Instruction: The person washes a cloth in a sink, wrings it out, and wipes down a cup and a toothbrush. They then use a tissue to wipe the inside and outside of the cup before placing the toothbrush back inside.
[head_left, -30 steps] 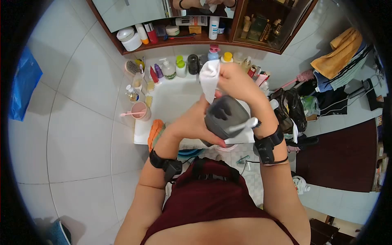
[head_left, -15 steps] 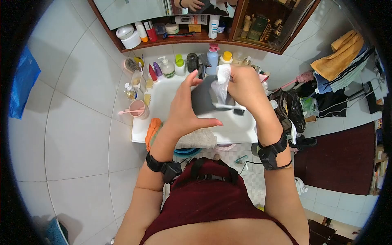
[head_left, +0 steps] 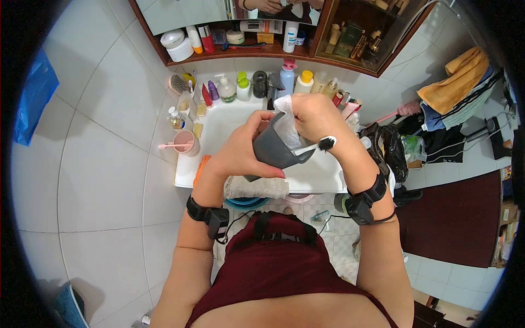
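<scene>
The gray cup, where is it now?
In the head view, the gray cup is near the middle, held in the left hand over the white sink, with the right hand at its rim.

No text, brand or number can be read. Marks too small to make out stand on the white bottle (head_left: 290,37) and lying tube (head_left: 261,26) on the shelf at upper centre, and on the pump bottle (head_left: 226,89) below, left of centre.
</scene>
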`<state>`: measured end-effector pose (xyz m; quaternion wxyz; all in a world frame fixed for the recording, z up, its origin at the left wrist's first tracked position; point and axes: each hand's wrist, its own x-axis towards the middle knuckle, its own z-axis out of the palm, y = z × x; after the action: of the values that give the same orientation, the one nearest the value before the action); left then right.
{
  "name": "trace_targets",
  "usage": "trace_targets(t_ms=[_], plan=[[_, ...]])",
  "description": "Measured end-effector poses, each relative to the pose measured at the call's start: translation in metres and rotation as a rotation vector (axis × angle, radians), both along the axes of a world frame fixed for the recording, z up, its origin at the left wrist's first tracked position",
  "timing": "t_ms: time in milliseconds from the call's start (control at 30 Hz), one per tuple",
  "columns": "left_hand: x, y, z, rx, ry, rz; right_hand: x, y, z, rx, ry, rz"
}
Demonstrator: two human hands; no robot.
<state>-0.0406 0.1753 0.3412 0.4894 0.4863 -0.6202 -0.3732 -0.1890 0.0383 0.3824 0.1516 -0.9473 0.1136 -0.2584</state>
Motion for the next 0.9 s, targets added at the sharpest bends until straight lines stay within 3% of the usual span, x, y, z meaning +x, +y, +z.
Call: trace_targets(t_ms=[67, 133, 200, 267, 300, 367, 433, 467, 667, 767, 900], plan=[[0.005, -0.001, 0.001, -0.024, 0.004, 0.041, -0.002, 0.002, 0.0, 0.184, -0.063, 0.033], [0.003, -0.003, 0.004, -0.112, -0.032, 0.172, -0.005, -0.006, -0.005, 0.197, -0.043, -0.153], [-0.005, 0.002, 0.019, -0.343, -0.429, 0.399, -0.008, -0.011, -0.007, 0.275, -0.039, -0.317], [-0.016, -0.001, 0.019, -0.463, -0.689, 0.563, -0.007, -0.008, -0.006, 0.154, 0.008, -0.259], [-0.015, -0.003, 0.011, -0.452, -0.69, 0.587, -0.006, -0.006, -0.005, 0.094, 0.03, -0.227], [-0.009, -0.006, 0.001, -0.438, -0.699, 0.626, -0.01, -0.01, -0.006, 0.258, 0.001, -0.054], [-0.011, -0.001, 0.003, -0.301, -0.447, 0.491, -0.018, -0.012, 0.001, 0.312, 0.087, 0.072], [-0.011, 0.001, 0.004, -0.231, -0.32, 0.426, -0.02, -0.014, -0.004, 0.297, 0.13, 0.04], [-0.016, 0.002, 0.012, -0.037, -0.316, 0.165, -0.007, 0.007, 0.009, -0.096, 0.174, -0.061], [-0.011, 0.001, 0.017, 0.044, -0.229, 0.138, -0.004, 0.004, 0.002, -0.085, 0.217, -0.181], [-0.019, -0.007, 0.009, -0.391, -0.496, 0.445, -0.005, -0.018, -0.026, 0.007, 0.1, -0.282]])
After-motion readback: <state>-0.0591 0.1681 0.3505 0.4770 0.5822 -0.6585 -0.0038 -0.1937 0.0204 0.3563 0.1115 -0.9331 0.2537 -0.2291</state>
